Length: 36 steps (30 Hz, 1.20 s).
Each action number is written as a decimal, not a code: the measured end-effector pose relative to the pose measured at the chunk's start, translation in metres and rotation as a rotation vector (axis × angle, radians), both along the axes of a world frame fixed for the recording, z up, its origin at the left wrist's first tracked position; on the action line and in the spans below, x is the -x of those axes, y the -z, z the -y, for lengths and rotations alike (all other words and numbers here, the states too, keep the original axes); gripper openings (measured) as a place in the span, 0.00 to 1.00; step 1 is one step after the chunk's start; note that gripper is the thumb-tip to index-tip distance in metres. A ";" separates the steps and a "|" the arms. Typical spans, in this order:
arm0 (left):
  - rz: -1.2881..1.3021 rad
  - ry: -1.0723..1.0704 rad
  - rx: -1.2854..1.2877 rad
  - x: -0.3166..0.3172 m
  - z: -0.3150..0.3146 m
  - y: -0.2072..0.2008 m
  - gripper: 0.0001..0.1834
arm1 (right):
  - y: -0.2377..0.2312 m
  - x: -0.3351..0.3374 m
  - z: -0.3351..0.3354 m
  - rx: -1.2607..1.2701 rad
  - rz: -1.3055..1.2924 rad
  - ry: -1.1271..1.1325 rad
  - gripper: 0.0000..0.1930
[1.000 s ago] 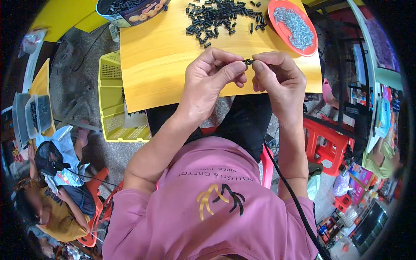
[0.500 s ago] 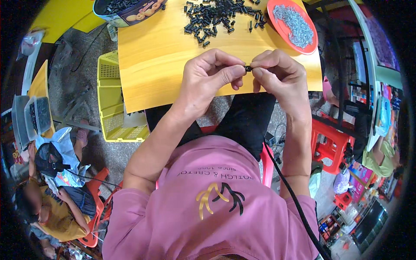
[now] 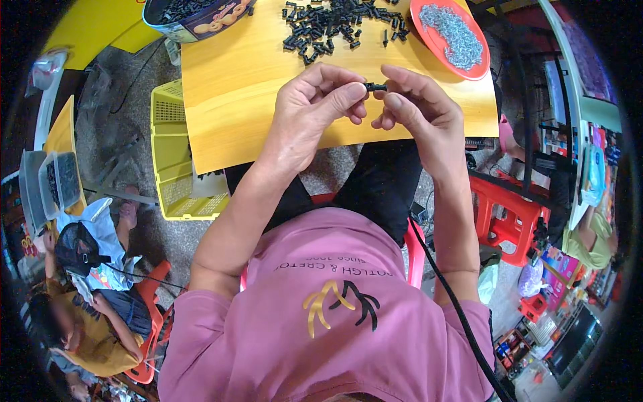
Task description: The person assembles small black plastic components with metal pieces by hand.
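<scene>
My left hand [image 3: 311, 104] pinches a small black plastic part [image 3: 376, 87] between thumb and fingertips, its narrow stem pointing right. Beside that stem, my right hand [image 3: 429, 110] has its thumb and index finger spread apart, and nothing shows gripped in it. Both hands are above the near half of a yellow wood-grain table [image 3: 234, 107]. Beyond them lies a loose pile of similar black parts [image 3: 328, 27]. To the right of the pile, a red plate [image 3: 440, 48] bears many tiny clear or silvery pieces [image 3: 462, 43].
A round tin [image 3: 194, 30] full of black parts stands at the table's far left. Below that side is a yellow plastic crate [image 3: 167, 154]. Red stools [image 3: 506, 214] stand at right. A seated person [image 3: 94, 328] is at left, near clear tubs [image 3: 60, 177]. A black cable [image 3: 452, 301] crosses my right side.
My right thumb and index finger have opened away from the black part, baring its stem. Both hands have moved slightly farther out over the table and a little left.
</scene>
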<state>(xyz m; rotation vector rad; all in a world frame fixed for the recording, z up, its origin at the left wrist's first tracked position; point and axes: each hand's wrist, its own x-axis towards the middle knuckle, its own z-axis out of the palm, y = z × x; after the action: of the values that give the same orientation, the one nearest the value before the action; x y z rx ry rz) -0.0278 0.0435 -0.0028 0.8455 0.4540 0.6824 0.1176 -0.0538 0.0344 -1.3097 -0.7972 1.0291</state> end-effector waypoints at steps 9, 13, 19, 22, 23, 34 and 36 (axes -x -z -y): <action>-0.048 0.033 -0.066 0.001 0.004 -0.011 0.07 | -0.003 -0.005 0.000 -0.083 0.802 -0.029 0.09; -0.087 0.028 -0.141 0.003 0.007 -0.014 0.06 | -0.002 -0.005 -0.004 -0.179 1.060 -0.051 0.05; -0.097 -0.031 -0.315 0.002 0.010 -0.014 0.06 | -0.005 0.000 -0.003 0.007 0.751 -0.099 0.13; -0.085 -0.060 -0.358 0.000 0.011 -0.014 0.05 | 0.001 0.003 -0.004 0.123 0.468 -0.091 0.19; -0.103 -0.044 -0.332 0.000 0.009 -0.013 0.05 | 0.003 0.003 -0.005 0.121 0.421 -0.080 0.21; -0.138 -0.008 -0.192 0.002 0.004 -0.011 0.08 | 0.011 -0.008 0.009 0.147 -0.148 -0.117 0.26; -0.155 -0.038 -0.229 0.001 0.005 -0.012 0.07 | 0.017 -0.007 0.012 0.124 -0.224 -0.125 0.26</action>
<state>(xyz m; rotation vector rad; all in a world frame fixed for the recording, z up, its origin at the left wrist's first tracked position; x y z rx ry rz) -0.0291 0.0382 0.0094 1.1136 0.5393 0.7155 0.1244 -0.0660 0.0173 -1.2338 -0.6591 1.3174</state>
